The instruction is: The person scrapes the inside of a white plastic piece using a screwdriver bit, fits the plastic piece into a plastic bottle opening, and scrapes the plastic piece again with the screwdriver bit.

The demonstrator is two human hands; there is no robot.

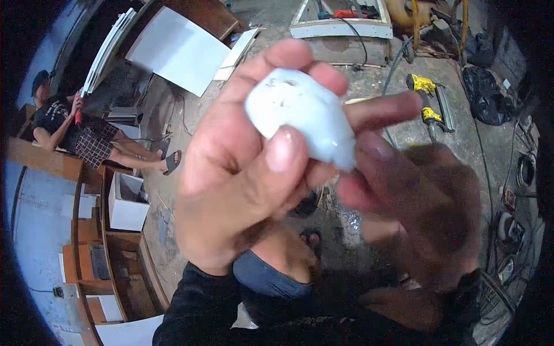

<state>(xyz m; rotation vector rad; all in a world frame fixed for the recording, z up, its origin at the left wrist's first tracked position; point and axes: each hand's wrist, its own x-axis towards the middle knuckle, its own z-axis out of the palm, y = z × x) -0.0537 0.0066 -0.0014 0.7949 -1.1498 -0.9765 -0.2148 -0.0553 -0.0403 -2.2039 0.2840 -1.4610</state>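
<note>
A smooth white rounded lump (pixel 300 109) with small dark specks and pits on top is held up close to the camera. My left hand (pixel 222 179) is closed around it, thumb pressed on the near side and fingers curled behind. The lump narrows toward the lower right. There my right hand (pixel 421 196), dark and partly blurred, has its thumb and fingertips closed at the narrow end, while one finger stretches out above. What the lump is made of I cannot tell.
At left a seated person (pixel 63 121) holds a red-handled tool. White panels (pixel 179 49) lean behind. A wooden shelf frame (pixel 115 259) stands lower left. A yellow-and-black power tool (pixel 427 101), a black bag (pixel 487 95) and cables lie right. A white-edged frame (pixel 340 30) is ahead.
</note>
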